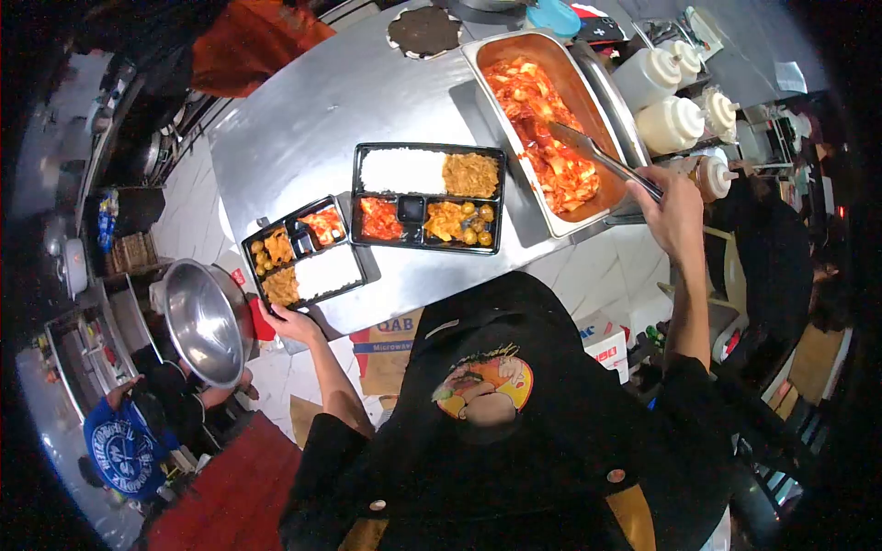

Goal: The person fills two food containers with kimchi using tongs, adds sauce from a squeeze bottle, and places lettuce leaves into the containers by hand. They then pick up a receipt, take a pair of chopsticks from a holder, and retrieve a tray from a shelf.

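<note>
My right hand is closed around the handle of metal tongs, whose tips rest in the kimchi inside a deep steel food pan. At the near-left table edge, my left hand grips the lower corner of a black compartment meal tray. That tray holds white rice, kimchi, shredded orange-brown food and small round browned pieces. Between it and the pan lies a second black meal tray with similar portions. The fingertips of my left hand are partly hidden at the tray corner.
Both trays and the pan are on a steel table. Squeeze bottles line the right side. A dark round item lies at the back. At left, another person in a blue shirt is beside a large steel bowl.
</note>
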Demonstrator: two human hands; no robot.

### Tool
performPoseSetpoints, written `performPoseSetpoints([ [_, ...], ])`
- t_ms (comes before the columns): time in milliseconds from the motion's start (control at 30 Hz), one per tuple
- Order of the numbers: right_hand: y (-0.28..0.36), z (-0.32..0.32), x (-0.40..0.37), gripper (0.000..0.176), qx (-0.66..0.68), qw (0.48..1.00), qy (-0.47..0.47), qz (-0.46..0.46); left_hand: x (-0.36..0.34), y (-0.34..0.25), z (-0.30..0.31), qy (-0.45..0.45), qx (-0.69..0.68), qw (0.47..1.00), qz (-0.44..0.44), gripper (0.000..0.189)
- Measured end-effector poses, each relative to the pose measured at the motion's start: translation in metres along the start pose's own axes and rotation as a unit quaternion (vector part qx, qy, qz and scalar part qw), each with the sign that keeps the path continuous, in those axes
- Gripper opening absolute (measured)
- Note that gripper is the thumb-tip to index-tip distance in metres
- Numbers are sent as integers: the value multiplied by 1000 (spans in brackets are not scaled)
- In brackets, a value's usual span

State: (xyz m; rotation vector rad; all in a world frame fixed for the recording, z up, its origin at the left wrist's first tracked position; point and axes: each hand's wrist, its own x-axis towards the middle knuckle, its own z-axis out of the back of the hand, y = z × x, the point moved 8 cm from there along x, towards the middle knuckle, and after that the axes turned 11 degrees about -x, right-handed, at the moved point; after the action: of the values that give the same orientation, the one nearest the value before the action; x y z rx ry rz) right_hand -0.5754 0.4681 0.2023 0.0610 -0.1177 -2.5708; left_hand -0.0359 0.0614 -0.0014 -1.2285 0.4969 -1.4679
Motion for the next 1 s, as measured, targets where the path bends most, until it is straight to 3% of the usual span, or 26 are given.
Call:
performPoseSetpoints([
  [133,-13,-8,-7,33,24,998,30,-39,0,10,-2,13,-26,1000,11,41],
  [233,-21,-6,-14,28,109,994,9,7,1,4,3,8,0,1000,-8,42],
  [367,11,26,-24,20,136,991,-2,18,1,9,2,13,-65,997,49,43],
  [467,77,44,-31,20,165,984,6,69,2,5,3,21,-53,997,44,44],
  [533,134,45,-32,22,118,975,-26,186,3,8,2,21,-68,996,46,44],
  [600,181,22,-33,21,177,974,46,135,3,8,3,21,-79,995,51,45],
  [667,238,-3,-34,20,206,956,90,187,3,11,3,19,-87,994,60,45],
  [733,285,-29,-34,20,137,955,79,249,4,8,3,15,-89,993,81,44],
  [800,317,-60,-37,22,57,950,24,307,5,11,4,23,-83,994,73,45],
  [833,336,-66,-40,22,80,938,-21,337,5,11,5,22,-72,994,73,45],
  [867,346,-78,-40,23,27,942,38,331,4,12,5,22,-60,995,75,46],
  [967,366,-66,-45,23,-40,944,30,326,5,12,6,21,-65,995,78,46],
  [1000,364,-61,-40,25,-71,954,76,280,4,12,7,27,-52,995,74,46],
])
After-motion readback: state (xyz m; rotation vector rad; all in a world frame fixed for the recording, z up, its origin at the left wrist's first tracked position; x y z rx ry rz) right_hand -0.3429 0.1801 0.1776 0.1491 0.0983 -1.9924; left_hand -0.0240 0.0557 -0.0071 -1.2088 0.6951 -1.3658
